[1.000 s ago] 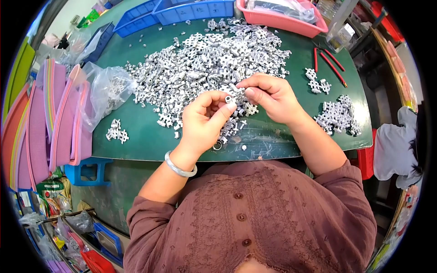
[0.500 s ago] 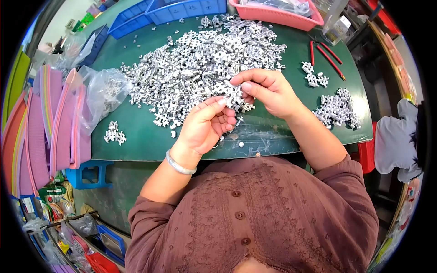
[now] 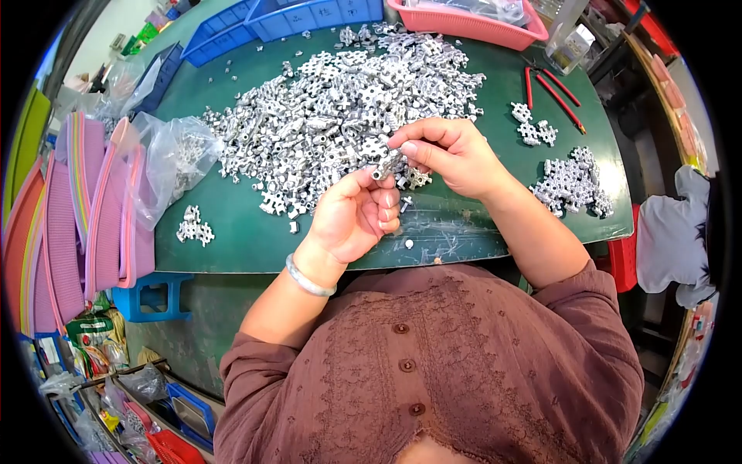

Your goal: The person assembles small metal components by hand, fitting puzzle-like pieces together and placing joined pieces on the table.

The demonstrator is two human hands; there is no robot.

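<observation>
A small silver metal casting [image 3: 384, 166] is pinched between my two hands over the near edge of a large heap of similar castings [image 3: 340, 108]. My left hand [image 3: 349, 215] is closed, its thumb and fingertips gripping the lower left of the piece. From the right, my right hand [image 3: 456, 158] holds the upper side with thumb and index finger. The fingers partly hide the casting, so its full outline does not show. Just below my fingers, a small metal bit [image 3: 406, 203] and a white round bit [image 3: 409, 243] lie on the green table [image 3: 464, 232].
Red-handled pliers [image 3: 558, 97] lie at the right, above a cluster of joined castings [image 3: 573, 184]. A smaller cluster [image 3: 195, 226] and a plastic bag of parts [image 3: 182, 158] are at the left. Blue bins [image 3: 309, 19] and a pink basket [image 3: 471, 22] stand at the back.
The casting has been turned between my fingers and now shows a narrower side. My left fingers have curled and shifted slightly; my right hand has moved slightly left.
</observation>
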